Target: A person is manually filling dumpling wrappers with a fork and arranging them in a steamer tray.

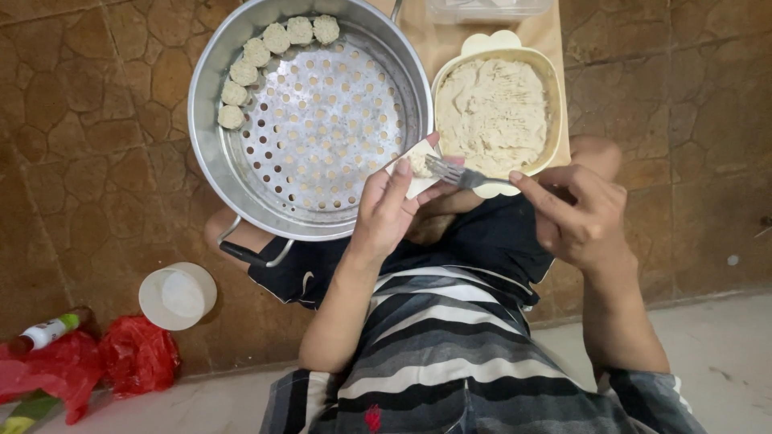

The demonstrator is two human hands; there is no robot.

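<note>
While our left hand (386, 210) cups a dumpling wrapper (414, 169) over the steamer pot's (211, 153) rim, six dumplings (269, 60) line its perforated tray; our right hand (581, 215) pinches a fork (458, 173) beside the filling bowl (555, 96)

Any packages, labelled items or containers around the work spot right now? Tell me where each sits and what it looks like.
Bottle: bottom left on the floor, lying down, dark with a white label and green band.
Red plastic bag: bottom left beside the bottle, crumpled.
White cup: left of the knee, round, seen from above.
Clear plastic box: top edge, above the cream bowl, rectangular.
No signs or screens.
</note>
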